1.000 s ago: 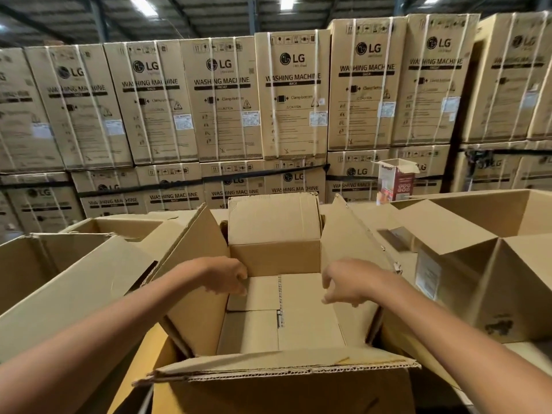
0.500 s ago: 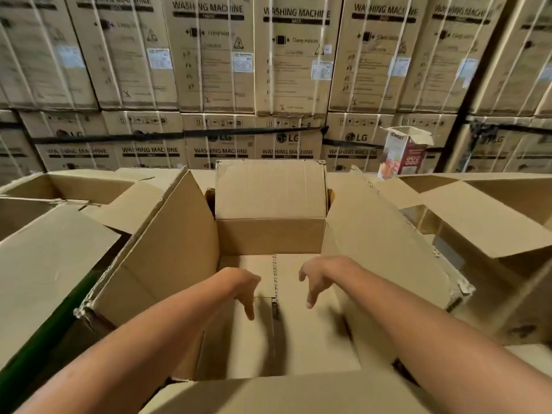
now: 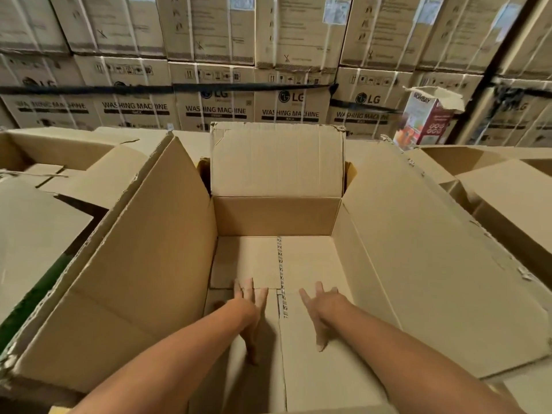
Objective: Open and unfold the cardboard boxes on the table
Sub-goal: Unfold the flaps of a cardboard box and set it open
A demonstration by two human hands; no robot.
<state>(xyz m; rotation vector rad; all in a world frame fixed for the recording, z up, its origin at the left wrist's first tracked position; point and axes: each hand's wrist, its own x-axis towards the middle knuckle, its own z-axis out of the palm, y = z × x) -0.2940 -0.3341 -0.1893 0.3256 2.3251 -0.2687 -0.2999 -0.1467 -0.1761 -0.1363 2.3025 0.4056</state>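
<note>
Both hands are down inside the open box, flat on its floor. Left hand: fingers straight, tips at the near edge of an inner floor panel. Right hand: fingers splayed, gripping nothing. A taped seam runs between the two sets of fingers. The left flap and right flap lean outward either side of the fingers, and the far flap stands upright beyond them. There's bare floor from the fingertips to the back wall. Other boxes sit close outside both flaps.

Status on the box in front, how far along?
Done: the box has its top flaps open. In hand: left hand and right hand, fingers straight, lie on its floor either side of the taped seam. Left: seam looks uncut, box not flattened.
</note>
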